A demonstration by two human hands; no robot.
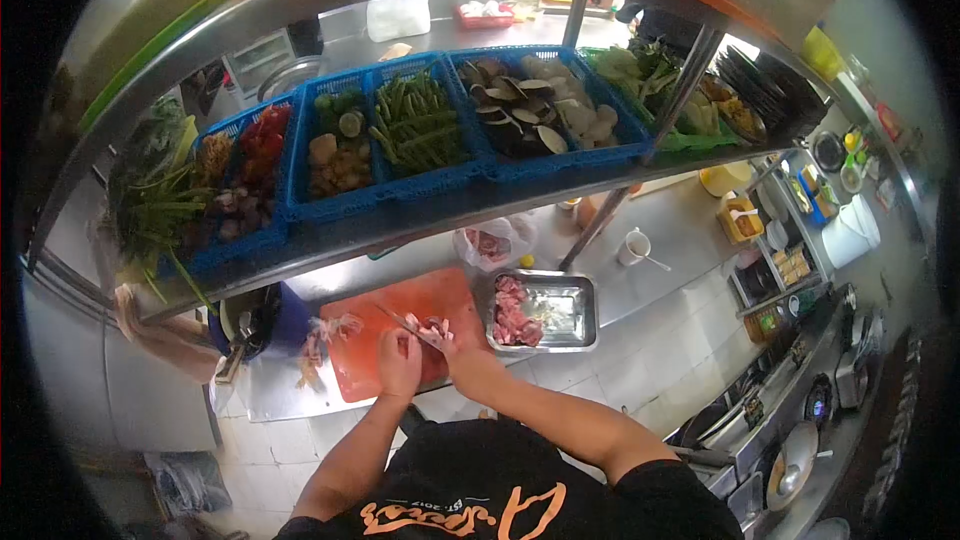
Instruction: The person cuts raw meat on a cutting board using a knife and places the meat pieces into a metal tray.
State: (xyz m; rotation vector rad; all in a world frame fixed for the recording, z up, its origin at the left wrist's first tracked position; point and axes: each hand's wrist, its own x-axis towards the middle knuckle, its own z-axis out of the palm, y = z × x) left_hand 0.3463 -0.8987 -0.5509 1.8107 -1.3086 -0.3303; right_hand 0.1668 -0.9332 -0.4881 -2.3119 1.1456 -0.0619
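Observation:
A red cutting board (357,345) lies on the steel counter below the shelf. Over its right half my right hand (470,368) is closed round a knife (392,317), whose blade points up and to the left. Pieces of raw meat (441,328) lie by the blade and partly under my right hand. My left hand (400,365) is curled on the board beside the knife, its fingers closed on a small piece of meat. To the right, a steel tray (573,315) holds cut raw meat (515,315) along its left side.
A steel shelf (400,208) with blue baskets (340,202) of vegetables crosses above the board. A plastic bag (497,242) of meat sits behind the board. Scraps (318,335) lie at its left edge. A white mug (633,246) stands right of a shelf post.

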